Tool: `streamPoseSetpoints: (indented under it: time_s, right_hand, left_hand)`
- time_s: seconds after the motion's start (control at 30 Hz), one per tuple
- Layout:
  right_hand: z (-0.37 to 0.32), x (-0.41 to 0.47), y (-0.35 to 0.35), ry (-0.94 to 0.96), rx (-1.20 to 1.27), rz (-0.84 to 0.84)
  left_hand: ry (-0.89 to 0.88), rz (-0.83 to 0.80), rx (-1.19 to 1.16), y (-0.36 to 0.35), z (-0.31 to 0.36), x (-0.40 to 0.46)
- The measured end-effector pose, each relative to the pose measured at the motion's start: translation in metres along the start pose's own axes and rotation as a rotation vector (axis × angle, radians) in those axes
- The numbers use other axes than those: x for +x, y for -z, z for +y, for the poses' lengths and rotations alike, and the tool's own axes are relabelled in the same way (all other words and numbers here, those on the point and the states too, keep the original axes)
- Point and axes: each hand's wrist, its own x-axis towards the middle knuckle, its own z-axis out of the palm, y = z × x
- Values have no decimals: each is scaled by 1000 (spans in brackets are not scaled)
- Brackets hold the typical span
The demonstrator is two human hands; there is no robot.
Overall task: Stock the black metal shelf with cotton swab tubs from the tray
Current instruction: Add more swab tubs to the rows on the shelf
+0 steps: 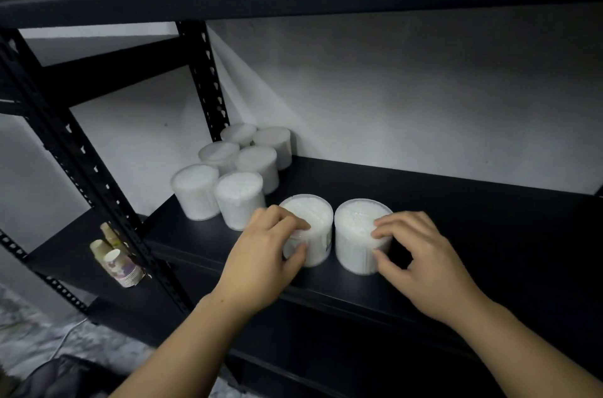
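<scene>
Figure: the person's two forearms and hands, seen from the head camera. Left hand [261, 254] and right hand [427, 260]: both bare, without gloves, rings or a watch visible. Both forearms are uncovered from the wrist to the lower frame edge; no sleeve shows on either arm. Fingernails short and unpainted where visible

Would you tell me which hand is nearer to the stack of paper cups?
Left. The left hand grips a tub just right of the paper cups; the right hand grips another tub farther right.
</scene>
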Motion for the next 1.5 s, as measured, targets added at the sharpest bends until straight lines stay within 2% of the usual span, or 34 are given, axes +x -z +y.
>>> streamPoseSetpoints:
  time_s: [0.27, 0.5, 0.77, 0.9, 1.1, 1.5]
  right_hand:
    - [38, 68, -29, -82, -46, -8]
    - [62, 123, -48, -172, -104, -44]
    - [67, 139, -48, -215, -133, -76]
    - [62, 133, -39, -249, -113, -110]
    - [47, 105, -29, -216, -130, -55]
    - [-18, 7, -36, -350, -8, -3]
  left_hand:
    - [46, -64, 42, -26, -34, 76]
    - [111, -185, 140, -44, -47, 149]
    - [135, -303, 247, -43, -41, 180]
    - [126, -343, 246, -38, -33, 168]
    - [122, -265, 102, -37, -25, 122]
    - [22, -235, -32, -11, -19, -3]
